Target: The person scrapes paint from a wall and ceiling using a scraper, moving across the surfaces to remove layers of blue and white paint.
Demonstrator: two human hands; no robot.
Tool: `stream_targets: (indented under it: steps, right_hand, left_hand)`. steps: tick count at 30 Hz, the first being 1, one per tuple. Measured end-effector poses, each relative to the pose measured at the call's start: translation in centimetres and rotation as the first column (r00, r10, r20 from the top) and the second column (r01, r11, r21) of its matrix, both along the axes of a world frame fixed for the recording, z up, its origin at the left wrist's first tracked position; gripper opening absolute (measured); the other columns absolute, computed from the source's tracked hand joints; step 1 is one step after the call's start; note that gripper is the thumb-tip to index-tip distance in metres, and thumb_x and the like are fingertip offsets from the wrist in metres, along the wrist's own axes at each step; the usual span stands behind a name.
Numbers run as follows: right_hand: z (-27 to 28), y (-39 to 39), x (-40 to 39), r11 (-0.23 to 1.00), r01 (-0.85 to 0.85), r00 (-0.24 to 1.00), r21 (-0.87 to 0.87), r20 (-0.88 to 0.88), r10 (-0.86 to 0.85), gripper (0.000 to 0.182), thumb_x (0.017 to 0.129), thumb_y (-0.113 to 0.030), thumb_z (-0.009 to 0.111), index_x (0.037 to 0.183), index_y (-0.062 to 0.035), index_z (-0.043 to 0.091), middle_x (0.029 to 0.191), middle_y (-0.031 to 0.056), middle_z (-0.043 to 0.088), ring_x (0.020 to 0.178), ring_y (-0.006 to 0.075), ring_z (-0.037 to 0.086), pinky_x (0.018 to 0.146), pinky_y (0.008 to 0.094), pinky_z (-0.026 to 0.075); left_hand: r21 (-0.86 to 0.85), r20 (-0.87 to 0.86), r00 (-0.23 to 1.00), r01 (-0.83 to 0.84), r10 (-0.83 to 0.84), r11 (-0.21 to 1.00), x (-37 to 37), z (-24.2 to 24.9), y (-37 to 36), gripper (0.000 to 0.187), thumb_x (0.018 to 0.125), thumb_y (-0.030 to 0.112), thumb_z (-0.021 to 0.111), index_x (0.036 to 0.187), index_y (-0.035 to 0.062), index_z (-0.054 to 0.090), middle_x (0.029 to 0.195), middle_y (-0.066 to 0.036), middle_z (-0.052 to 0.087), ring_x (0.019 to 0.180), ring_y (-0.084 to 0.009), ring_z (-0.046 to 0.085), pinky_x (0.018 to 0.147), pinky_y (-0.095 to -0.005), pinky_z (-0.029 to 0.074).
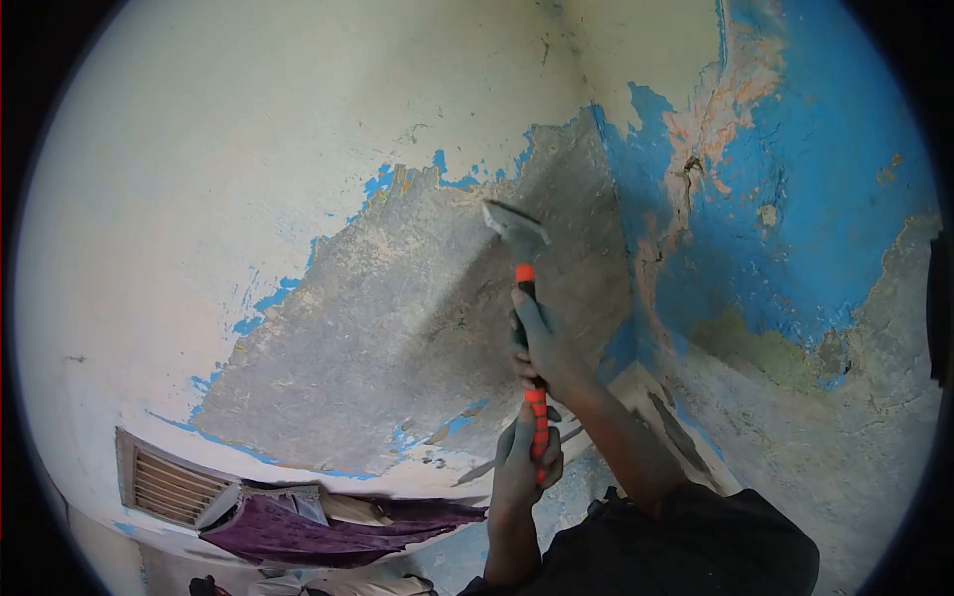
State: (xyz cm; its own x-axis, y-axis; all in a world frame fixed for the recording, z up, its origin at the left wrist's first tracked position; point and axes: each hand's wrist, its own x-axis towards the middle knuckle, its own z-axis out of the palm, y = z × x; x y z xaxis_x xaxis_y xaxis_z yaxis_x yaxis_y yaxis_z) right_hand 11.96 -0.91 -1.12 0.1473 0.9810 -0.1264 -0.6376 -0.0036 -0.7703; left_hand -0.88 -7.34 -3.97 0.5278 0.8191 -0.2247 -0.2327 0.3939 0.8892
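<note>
A long-handled scraper (524, 246) with a wide metal head and a black and orange-red handle is raised in front of the wall. My right hand (542, 348) is wrapped round the upper, black part of the handle. Lower down, my left hand (519, 462) grips the orange-red end. The blade overlaps the upper part of a bare grey patch (368, 328), whose edges show flaking blue paint (268, 303) under cream-white paint (248, 149). A shadow of the tool and arms falls across the grey surface.
To the right, a blue wall (825, 199) with a cracked, peeling strip (688, 169) meets this one at a corner. A slatted vent (179, 479) sits low on the left. Beside it, purple cloth (308, 531) lies along a ledge.
</note>
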Motion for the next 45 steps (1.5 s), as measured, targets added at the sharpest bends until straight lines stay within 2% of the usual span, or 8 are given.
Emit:
stream_targets:
  steps: [8, 14, 17, 20, 21, 33, 38, 45]
  right_hand:
    - [-1.4, -0.1, -0.8, 0.999, -0.039, 0.999, 0.011, -0.013, 0.039, 0.042, 0.094, -0.054, 0.047, 0.082, -0.0138, 0.043, 0.053, -0.0041, 0.033, 0.038, 0.0075, 0.031, 0.036, 0.0262, 0.029]
    - [1.8, 0.3, -0.7, 0.998, -0.052, 0.994, 0.023, -0.097, 0.054, 0.041, 0.095, -0.053, 0.047, 0.086, -0.0133, 0.042, 0.053, -0.0032, 0.033, 0.039, 0.0082, 0.032, 0.037, 0.0265, 0.031]
    - [1.9, -0.5, -2.5, 0.985, -0.17, 0.985, 0.029, -0.02, 0.17, 0.04, 0.095, -0.052, 0.048, 0.086, -0.0132, 0.043, 0.054, -0.0031, 0.034, 0.039, 0.0086, 0.032, 0.038, 0.0272, 0.032]
    - [2.3, -0.5, -3.2, 0.985, -0.156, 0.986, 0.074, -0.042, 0.159, 0.04, 0.095, -0.052, 0.048, 0.087, -0.0133, 0.043, 0.054, -0.0032, 0.034, 0.039, 0.0088, 0.033, 0.038, 0.028, 0.033]
    - [2.9, -0.3, -3.0, 0.988, -0.142, 0.988, 0.062, -0.049, 0.145, 0.04, 0.095, -0.052, 0.048, 0.087, -0.0135, 0.043, 0.054, -0.0032, 0.033, 0.039, 0.009, 0.033, 0.038, 0.028, 0.033]
    - [4.5, 1.2, -2.1, 0.998, -0.014, 0.996, 0.069, -0.087, 0.02, 0.041, 0.093, -0.056, 0.049, 0.086, -0.016, 0.041, 0.053, -0.0037, 0.032, 0.038, 0.0095, 0.032, 0.036, 0.0295, 0.031]
    - [1.5, 0.7, -4.2, 0.987, -0.088, 0.995, 0.134, -0.035, 0.094, 0.041, 0.093, -0.057, 0.047, 0.085, -0.0166, 0.041, 0.053, -0.0037, 0.032, 0.038, 0.0096, 0.031, 0.036, 0.0294, 0.031]
    - [5.3, 1.6, -1.5, 0.994, -0.021, 0.996, 0.106, -0.086, 0.03, 0.037, 0.096, -0.051, 0.045, 0.083, -0.0165, 0.04, 0.053, -0.0032, 0.033, 0.037, 0.0101, 0.031, 0.035, 0.029, 0.03]
  left_hand:
    - [-0.012, 0.006, 0.999, -0.039, 0.039, 0.999, -0.5, -0.7, -0.3, 0.042, 0.102, 0.04, 0.036, 0.106, 0.0011, 0.051, 0.053, 0.0, 0.035, 0.031, -0.0088, 0.025, 0.031, -0.022, 0.022]
    - [0.034, 0.096, 0.992, -0.085, 0.082, 0.996, -1.0, 0.5, -0.2, 0.041, 0.102, 0.039, 0.037, 0.11, 0.0002, 0.049, 0.059, -0.003, 0.04, 0.036, -0.01, 0.031, 0.033, -0.0227, 0.024]
    - [-0.026, 0.166, 0.981, -0.094, 0.097, 0.995, -2.5, 0.3, -1.9, 0.036, 0.102, 0.036, 0.035, 0.106, 0.0029, 0.048, 0.058, -0.003, 0.039, 0.035, -0.0102, 0.031, 0.032, -0.0222, 0.024]
    - [-0.01, 0.116, 0.99, -0.073, 0.074, 0.997, -3.5, 1.8, -1.7, 0.037, 0.102, 0.037, 0.035, 0.105, 0.0027, 0.048, 0.058, -0.003, 0.038, 0.035, -0.0096, 0.03, 0.032, -0.0217, 0.024]
    - [0.032, 0.073, 0.989, -0.13, 0.128, 0.991, -3.2, 1.5, -1.2, 0.044, 0.102, 0.039, 0.034, 0.119, 0.0008, 0.05, 0.056, 0.0, 0.035, 0.031, -0.0078, 0.025, 0.029, -0.0209, 0.02]
    - [-0.015, 0.086, 0.996, -0.015, 0.016, 1.0, -3.0, 4.2, 1.7, 0.043, 0.102, 0.039, 0.037, 0.126, 0.0053, 0.046, 0.054, 0.002, 0.033, 0.032, -0.0066, 0.027, 0.029, -0.0207, 0.02]
    - [-0.028, 0.095, 0.995, -0.032, 0.035, 0.999, -4.7, 3.1, -0.7, 0.041, 0.101, 0.041, 0.039, 0.125, 0.0087, 0.047, 0.055, 0.002, 0.034, 0.032, -0.007, 0.027, 0.029, -0.021, 0.021]
    - [-0.033, 0.147, 0.988, -0.045, 0.049, 0.998, -3.1, 3.8, 1.1, 0.041, 0.101, 0.04, 0.041, 0.116, 0.0022, 0.05, 0.058, -0.001, 0.04, 0.036, -0.0076, 0.031, 0.033, -0.0199, 0.024]
